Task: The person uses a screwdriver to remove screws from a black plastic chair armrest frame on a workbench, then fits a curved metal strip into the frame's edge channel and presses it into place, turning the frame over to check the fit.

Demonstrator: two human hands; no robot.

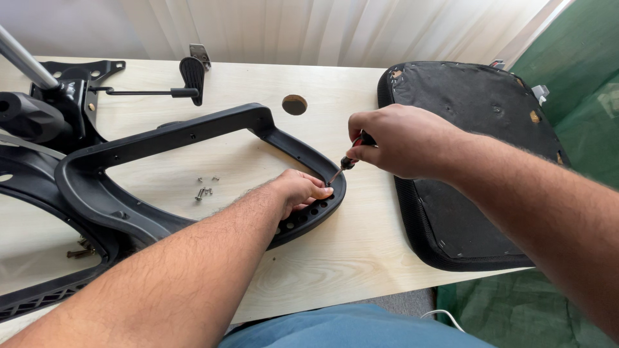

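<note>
A black plastic chair armrest frame (193, 132) lies flat on the pale wooden table (348, 245). My left hand (298, 189) rests on its right curved end, fingers pinching at a screw hole. My right hand (400, 140) is shut on a small screwdriver (345, 164) with a red and black handle. Its tip points down-left and meets the frame right by my left fingertips. Several loose silver screws (204, 191) lie on the table inside the frame's loop.
A black seat cushion (471, 129) lies upside down at the right, overhanging the table's edge. A chair mechanism with a lever (187, 84) and a grey gas cylinder (26, 61) sit at the back left. Another black frame part (45, 293) lies front left. A round hole (294, 104) pierces the table.
</note>
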